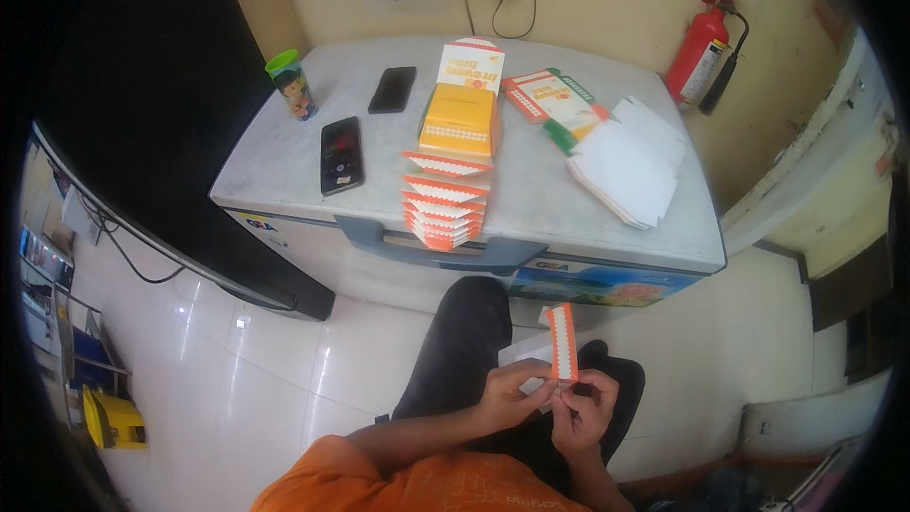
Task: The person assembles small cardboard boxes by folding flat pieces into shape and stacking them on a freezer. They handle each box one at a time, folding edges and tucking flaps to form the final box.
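Note:
Above my lap, a partly folded cardboard box (563, 346) with an orange and white zigzag side is held between both hands. My left hand (509, 400) grips its lower left part with bent fingers. At its lower right corner, the fingers of my right hand (580, 414) pinch the cardboard, close to the left fingertips. White inner flaps stick out to the left. On the chest freezer (284, 166) ahead, several orange and white folded boxes (442, 209) overlap in a row, nearest to me. Behind them sits a yellow box (459, 112).
White cardboard blanks (630, 159) lie stacked on the freezer's right, beside a printed flat carton (550, 98). Two phones, one near (342, 156) and one farther (392, 90), lie left of the boxes, by a green-rimmed cup (292, 87). A red fire extinguisher (697, 52) hangs at right.

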